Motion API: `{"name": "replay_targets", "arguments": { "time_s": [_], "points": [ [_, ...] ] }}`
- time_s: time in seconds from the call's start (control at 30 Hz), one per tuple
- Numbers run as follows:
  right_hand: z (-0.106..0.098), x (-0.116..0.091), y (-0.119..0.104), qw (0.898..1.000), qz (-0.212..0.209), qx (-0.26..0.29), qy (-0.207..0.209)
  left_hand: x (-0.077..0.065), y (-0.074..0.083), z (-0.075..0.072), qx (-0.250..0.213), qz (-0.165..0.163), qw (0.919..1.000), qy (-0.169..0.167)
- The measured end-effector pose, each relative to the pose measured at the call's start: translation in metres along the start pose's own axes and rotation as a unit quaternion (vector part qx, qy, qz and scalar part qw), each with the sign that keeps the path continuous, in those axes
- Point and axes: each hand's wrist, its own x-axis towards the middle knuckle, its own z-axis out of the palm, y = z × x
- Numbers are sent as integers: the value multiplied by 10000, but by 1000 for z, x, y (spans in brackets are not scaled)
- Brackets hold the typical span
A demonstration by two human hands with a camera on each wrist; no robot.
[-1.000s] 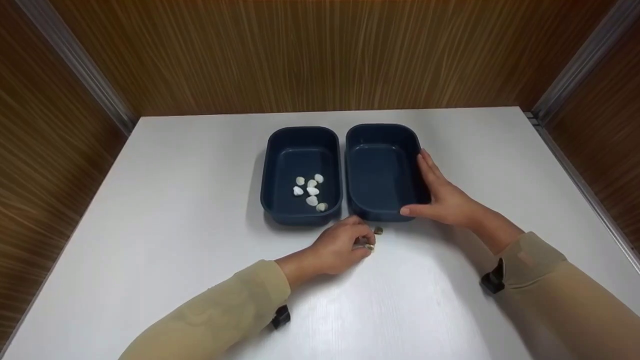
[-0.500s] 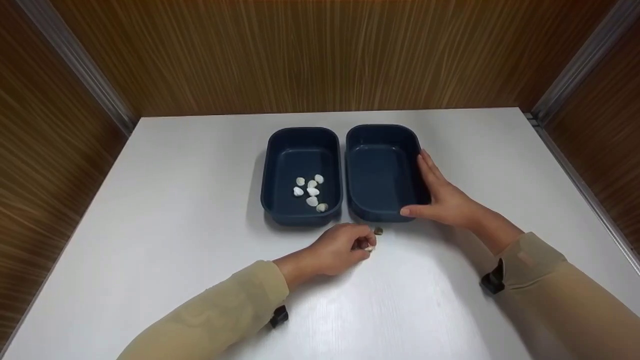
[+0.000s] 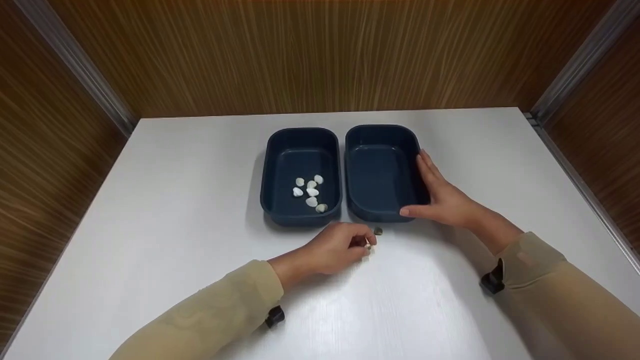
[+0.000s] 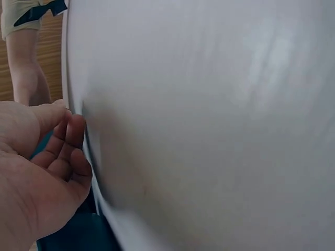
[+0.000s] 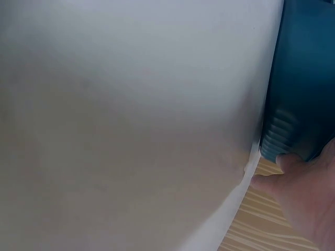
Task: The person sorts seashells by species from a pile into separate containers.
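My left hand [image 3: 332,247] pinches a small pale seashell [image 3: 369,246] between thumb and forefinger, just in front of the containers. In the left wrist view the thumb and forefinger of the left hand [image 4: 39,157] meet at the tips and mostly hide the shell. A darker shell [image 3: 378,231] lies on the table beyond the fingertips. With straight fingers along its side and the thumb at its front corner, my right hand [image 3: 445,200] rests against the right blue container [image 3: 382,215]. The left blue container [image 3: 301,219] has several whitish shells [image 3: 312,192] on its floor, nearer its front.
Both containers stand side by side on the white table [image 3: 190,200], a narrow gap between them. A wood-grain panel [image 3: 320,55] rises behind the table, with more panels at both sides. Each sleeve has a black wrist device [image 3: 492,277] under it.
My left hand has drawn slightly back to the left, its fingers gathering on the pale shell. The right hand stays at its container.
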Motion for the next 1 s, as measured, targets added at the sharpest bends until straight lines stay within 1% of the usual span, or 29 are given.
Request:
{"name": "replay_targets", "arguments": {
  "time_s": [0.2,0.4,0.5,0.63,0.73,0.83,1.0],
  "points": [
    [0,0,0,10000,16,-46,-3,-2,14,-7,-215,83,9997,24],
    [1,0,-1,9999,52,-92,1,-5,31,-18,-443,41,9990,-97],
    [1,0,-1,10000,51,-64,-6,-4,38,-25,-470,144,9988,-72],
    [0,0,-2,10000,20,4,-22,0,47,-36,-347,368,9987,60],
    [-1,-1,-2,10000,30,43,-52,4,52,-45,-188,442,9987,155],
    [-1,-1,-2,9999,55,55,-71,9,56,-54,-99,414,9988,233],
    [-1,-1,-2,9999,82,48,-61,17,61,-66,-203,297,9988,332]
  ]
}}
